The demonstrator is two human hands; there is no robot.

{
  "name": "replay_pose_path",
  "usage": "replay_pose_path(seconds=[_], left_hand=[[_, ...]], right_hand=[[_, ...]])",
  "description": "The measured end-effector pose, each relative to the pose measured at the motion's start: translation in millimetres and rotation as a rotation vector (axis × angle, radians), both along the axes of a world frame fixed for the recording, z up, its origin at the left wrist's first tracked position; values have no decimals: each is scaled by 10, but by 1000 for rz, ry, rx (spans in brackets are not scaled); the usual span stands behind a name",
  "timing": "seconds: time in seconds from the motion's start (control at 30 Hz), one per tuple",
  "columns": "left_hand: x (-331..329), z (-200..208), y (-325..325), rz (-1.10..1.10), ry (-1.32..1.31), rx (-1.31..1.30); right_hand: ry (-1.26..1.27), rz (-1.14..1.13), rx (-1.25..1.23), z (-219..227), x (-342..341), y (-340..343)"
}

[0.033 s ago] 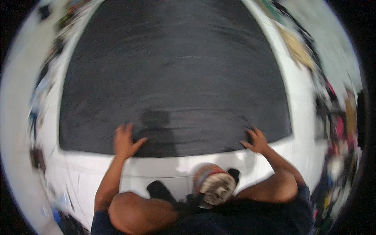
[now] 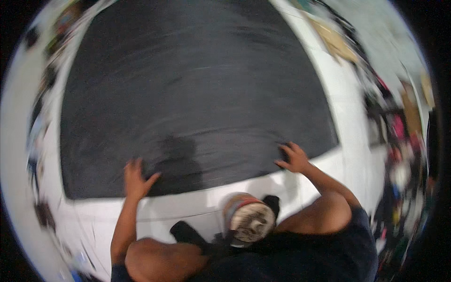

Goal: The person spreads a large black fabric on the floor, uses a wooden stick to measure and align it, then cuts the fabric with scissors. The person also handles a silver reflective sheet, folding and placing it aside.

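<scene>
A large dark grey sheet of cloth [image 2: 197,103] lies spread flat, with faint curved wrinkles near its closer edge. My left hand [image 2: 137,178] rests on it close to the near left corner, fingers spread and nothing in the grasp. Toward the near right side, my right hand [image 2: 293,158] lies on the cloth just inside the edge, its fingers apart. Both palms face down. My shadow falls across the sheet between them.
White tiled floor [image 2: 324,181] surrounds the cloth. Between my knees is a round, drum-like object [image 2: 253,222] with a pale, dark-patterned top. Blurred clutter lines both sides, including a tan flat piece [image 2: 336,42] and a pink item [image 2: 398,126] on the right.
My view has turned slightly, so the cloth sits tilted and farther left. Both hands appear shifted left in the picture, still spread on the cloth by its near edge.
</scene>
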State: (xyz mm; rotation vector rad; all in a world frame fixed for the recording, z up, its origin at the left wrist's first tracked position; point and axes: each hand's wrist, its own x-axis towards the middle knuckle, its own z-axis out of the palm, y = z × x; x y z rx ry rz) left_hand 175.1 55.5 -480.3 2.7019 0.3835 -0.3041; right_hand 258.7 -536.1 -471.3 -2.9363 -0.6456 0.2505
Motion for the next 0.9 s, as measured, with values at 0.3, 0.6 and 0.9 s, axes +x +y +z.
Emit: replay_pose_path(seconds=[0.3,0.6,0.9], left_hand=[[-19,47,44,-9,208,62],[94,47,163,-16,306,136],[48,-6,130,26,267,45]], right_hand=[[-99,-657,43,-350,461,-869],[-122,-913,-18,-473,733,-1782],[-123,-919,-31,-508,786,-1975]])
